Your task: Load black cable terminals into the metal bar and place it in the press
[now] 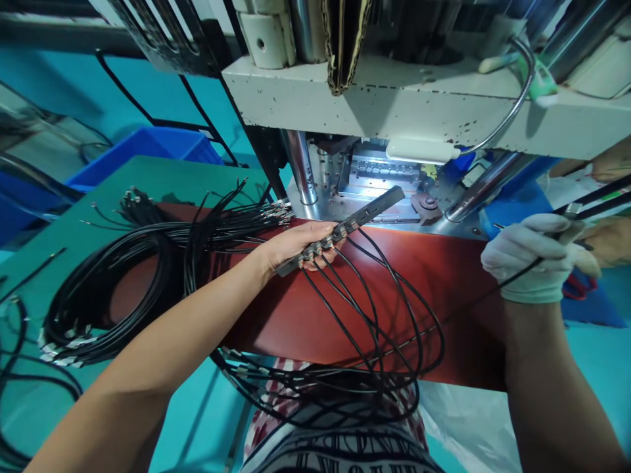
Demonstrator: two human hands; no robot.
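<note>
Black bar (382,203) is up over the red board, just in front of the press, slanting from lower left to upper right.

Big stuff first: off-white press (419,112) fills the top, paint chipped along its lower edge. Green table (111,190) on the left. Red board (463,269) spans the middle, below the press opening. Thick coil of black cables (73,282) sits on the left, partly on the green table, loose ends fanning toward the press. Blue bin (148,144) behind the table. More cables (340,378) bunched across the lap.

Left hand (296,243): bare, grasping the bar near its lower end, thumb on top. Right hand (530,256): white glove, fingers closed on a black cable (513,279); exact grip hidden. That cable runs left over the board toward the loops under the bar. Another person's bare arm (611,161) at the right edge, beyond the glove.

Lit metal die (384,171) inside the press, white lamp (419,151) hanging just in front.

Smallest: metal connectors (328,243) in a row along the bar, their cables looping down toward the lap.
</note>
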